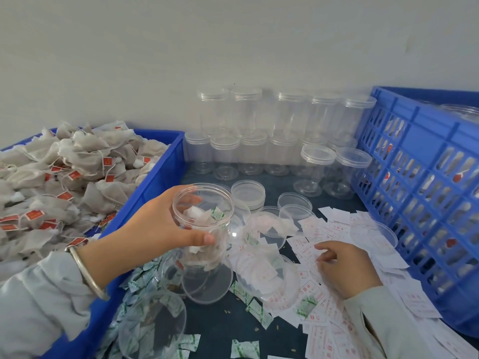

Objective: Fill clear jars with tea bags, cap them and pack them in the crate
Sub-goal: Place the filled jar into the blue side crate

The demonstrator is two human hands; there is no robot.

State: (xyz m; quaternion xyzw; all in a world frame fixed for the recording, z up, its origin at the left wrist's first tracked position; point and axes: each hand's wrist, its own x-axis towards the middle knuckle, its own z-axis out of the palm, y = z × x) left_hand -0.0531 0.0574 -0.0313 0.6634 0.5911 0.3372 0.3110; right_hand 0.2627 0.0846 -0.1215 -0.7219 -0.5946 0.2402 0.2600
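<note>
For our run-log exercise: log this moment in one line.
left hand: holds open jar | right hand: on paper slips | jar: uncapped

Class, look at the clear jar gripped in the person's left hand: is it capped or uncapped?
Uncapped. The jar in the left hand shows an open round mouth with no lid on it.

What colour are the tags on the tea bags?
Red, on the tea bags in the head view.
</note>
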